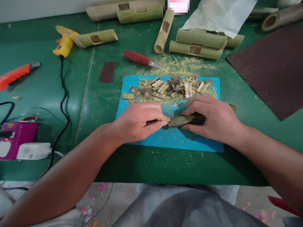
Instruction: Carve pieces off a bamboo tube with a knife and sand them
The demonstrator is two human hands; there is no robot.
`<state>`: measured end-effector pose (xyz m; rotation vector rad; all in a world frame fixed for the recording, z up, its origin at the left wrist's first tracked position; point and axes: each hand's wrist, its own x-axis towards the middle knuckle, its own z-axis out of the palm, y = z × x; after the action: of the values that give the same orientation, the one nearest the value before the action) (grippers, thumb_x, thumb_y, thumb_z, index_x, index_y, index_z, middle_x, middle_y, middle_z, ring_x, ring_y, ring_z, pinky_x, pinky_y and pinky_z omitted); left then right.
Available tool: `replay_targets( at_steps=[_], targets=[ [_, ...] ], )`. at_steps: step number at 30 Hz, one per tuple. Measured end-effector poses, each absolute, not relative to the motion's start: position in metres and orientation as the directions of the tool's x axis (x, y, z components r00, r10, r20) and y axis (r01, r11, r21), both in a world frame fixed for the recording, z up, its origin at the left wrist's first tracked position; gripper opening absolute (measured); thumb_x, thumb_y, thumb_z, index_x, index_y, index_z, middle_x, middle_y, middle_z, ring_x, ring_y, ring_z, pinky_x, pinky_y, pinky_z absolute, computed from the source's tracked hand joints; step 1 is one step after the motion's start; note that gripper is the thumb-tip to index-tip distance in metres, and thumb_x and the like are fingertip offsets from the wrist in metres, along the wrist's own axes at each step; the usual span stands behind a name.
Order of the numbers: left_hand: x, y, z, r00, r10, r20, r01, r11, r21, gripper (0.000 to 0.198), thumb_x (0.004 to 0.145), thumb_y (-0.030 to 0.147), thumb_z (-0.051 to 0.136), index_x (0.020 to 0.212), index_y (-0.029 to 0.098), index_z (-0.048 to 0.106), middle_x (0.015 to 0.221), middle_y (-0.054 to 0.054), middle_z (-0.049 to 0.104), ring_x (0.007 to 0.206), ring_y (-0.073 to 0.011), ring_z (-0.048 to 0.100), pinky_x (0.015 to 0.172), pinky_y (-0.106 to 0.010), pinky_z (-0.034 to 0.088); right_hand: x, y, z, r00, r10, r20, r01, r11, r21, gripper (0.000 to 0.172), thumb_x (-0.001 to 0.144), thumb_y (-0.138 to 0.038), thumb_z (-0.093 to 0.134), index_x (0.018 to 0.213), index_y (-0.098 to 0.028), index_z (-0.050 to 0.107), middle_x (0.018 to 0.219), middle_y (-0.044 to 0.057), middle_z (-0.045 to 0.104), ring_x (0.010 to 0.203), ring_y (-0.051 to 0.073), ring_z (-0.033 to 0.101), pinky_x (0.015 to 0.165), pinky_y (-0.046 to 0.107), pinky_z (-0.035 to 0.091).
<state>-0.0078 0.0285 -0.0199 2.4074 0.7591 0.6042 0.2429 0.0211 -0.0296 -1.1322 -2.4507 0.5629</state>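
So the bamboo piece (182, 120) is sitting right between the two hands, low over the blue sheet (163, 138) in the middle of the green counter (132, 164). It lies crosswise, with its left end peeking out just past the fingertips of the left hand (143, 122) and the rest running back under the right hand (211, 116).

The right hand has a proper grip on it: thumb on the near side, fingers on the far side, palm covering a good chunk of the right part. The left hand is curled closed, thumb and forefinger pinched together right at the left end. Honestly can't tell if it's nipping the rim or something tiny there, the fingertips hide it.

Just beyond the hands, on the far half of the blue sheet, there's a messy heap of chips (163, 87), brown and green, with pale shavings (187, 63) spilling onto the counter behind. A red-handled knife (138, 58) lies past the sheet's far edge, blade pointing right into the shavings. Left of the sheet is a small brown rectangle (108, 72), and farther over a yellow glue gun (65, 44) with a black cord. Over on the right, well apart from the bamboo piece, lies a big brown sheet (276, 66). More bamboo tubes (201, 39) line the back, several with cut-out windows.
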Motion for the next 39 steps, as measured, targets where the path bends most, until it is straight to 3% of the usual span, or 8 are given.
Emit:
replay_targets(
  at_steps=[6, 15, 20, 23, 27, 31, 36, 39],
  targets=[
    [-0.007, 0.032, -0.02, 0.735, 0.637, 0.233, 0.384, -0.674, 0.632, 0.017, 0.093, 0.019, 0.06, 0.081, 0.016, 0.072, 0.071, -0.001, 0.064, 0.066, -0.0117, 0.06, 0.06, -0.022, 0.044, 0.243, 0.021, -0.03, -0.606, 0.774, 0.182, 0.615, 0.601, -0.511, 0.015, 0.078, -0.031, 0.069, 0.088, -0.019, 0.068, 0.094, 0.007, 0.069, 0.092, 0.025, 0.064, 0.075, 0.035, 0.047],
    [-0.005, 0.031, -0.022, 0.733, 0.634, 0.246, 0.359, -0.668, 0.651, 0.017, 0.093, 0.019, 0.06, 0.083, 0.016, 0.072, 0.072, -0.002, 0.065, 0.066, -0.012, 0.061, 0.06, -0.023, 0.045, 0.244, 0.02, -0.03, -0.607, 0.773, 0.183, 0.616, 0.604, -0.506, 0.018, 0.079, -0.034, 0.071, 0.089, -0.019, 0.069, 0.094, 0.007, 0.07, 0.092, 0.025, 0.064, 0.076, 0.036, 0.048],
    [-0.015, 0.023, -0.018, 0.751, 0.605, 0.263, 0.393, -0.731, 0.558, 0.015, 0.096, 0.019, 0.057, 0.095, 0.016, 0.072, 0.08, -0.004, 0.068, 0.071, -0.0128, 0.063, 0.063, -0.023, 0.047, 0.242, 0.018, -0.03, -0.629, 0.755, 0.185, 0.598, 0.622, -0.506, 0.02, 0.085, -0.036, 0.066, 0.092, -0.018, 0.069, 0.094, 0.009, 0.069, 0.093, 0.026, 0.063, 0.078, 0.039, 0.049],
    [-0.015, 0.019, -0.02, 0.747, 0.575, 0.333, 0.39, -0.786, 0.48, 0.016, 0.096, 0.019, 0.058, 0.095, 0.014, 0.072, 0.08, -0.005, 0.068, 0.072, -0.0137, 0.064, 0.064, -0.024, 0.048, 0.248, 0.016, -0.023, -0.652, 0.732, 0.197, 0.603, 0.658, -0.451, 0.025, 0.087, -0.038, 0.064, 0.1, -0.018, 0.069, 0.099, 0.011, 0.069, 0.096, 0.027, 0.062, 0.082, 0.04, 0.048],
    [-0.013, 0.013, -0.024, 0.738, 0.569, 0.363, 0.428, -0.81, 0.4, 0.017, 0.097, 0.02, 0.057, 0.099, 0.014, 0.073, 0.082, -0.005, 0.069, 0.072, -0.0146, 0.064, 0.065, -0.026, 0.049, 0.266, 0.016, -0.008, -0.648, 0.741, 0.177, 0.693, 0.669, -0.268, 0.036, 0.084, -0.046, 0.068, 0.107, -0.018, 0.069, 0.103, 0.011, 0.067, 0.095, 0.029, 0.059, 0.081, 0.042, 0.046],
    [-0.011, 0.012, -0.028, 0.714, 0.569, 0.409, 0.429, -0.817, 0.386, 0.015, 0.095, 0.019, 0.06, 0.1, 0.013, 0.073, 0.085, -0.006, 0.071, 0.073, -0.0154, 0.066, 0.066, -0.027, 0.051, 0.28, 0.021, -0.001, -0.694, 0.715, 0.083, 0.698, 0.697, -0.164, 0.021, 0.089, -0.039, 0.062, 0.096, -0.022, 0.071, 0.096, 0.01, 0.068, 0.088, 0.027, 0.06, 0.075, 0.039, 0.042],
    [-0.009, 0.015, -0.031, 0.671, 0.581, 0.46, 0.429, -0.811, 0.398, 0.012, 0.093, 0.018, 0.063, 0.099, 0.013, 0.073, 0.084, -0.006, 0.072, 0.072, -0.014, 0.067, 0.063, -0.025, 0.052, 0.279, 0.023, -0.003, -0.715, 0.699, -0.009, 0.691, 0.705, -0.16, 0.017, 0.092, -0.033, 0.055, 0.092, -0.02, 0.066, 0.092, 0.008, 0.069, 0.087, 0.025, 0.062, 0.072, 0.037, 0.04],
    [-0.006, 0.013, -0.027, 0.603, 0.608, 0.517, 0.458, -0.794, 0.4, 0.011, 0.092, 0.016, 0.065, 0.098, 0.014, 0.074, 0.083, -0.005, 0.072, 0.071, -0.0125, 0.066, 0.063, -0.023, 0.052, 0.277, 0.022, -0.003, -0.715, 0.699, -0.003, 0.677, 0.692, -0.251, 0.019, 0.094, -0.036, 0.053, 0.095, -0.02, 0.064, 0.091, 0.008, 0.069, 0.088, 0.025, 0.062, 0.073, 0.037, 0.043]
  ],
)
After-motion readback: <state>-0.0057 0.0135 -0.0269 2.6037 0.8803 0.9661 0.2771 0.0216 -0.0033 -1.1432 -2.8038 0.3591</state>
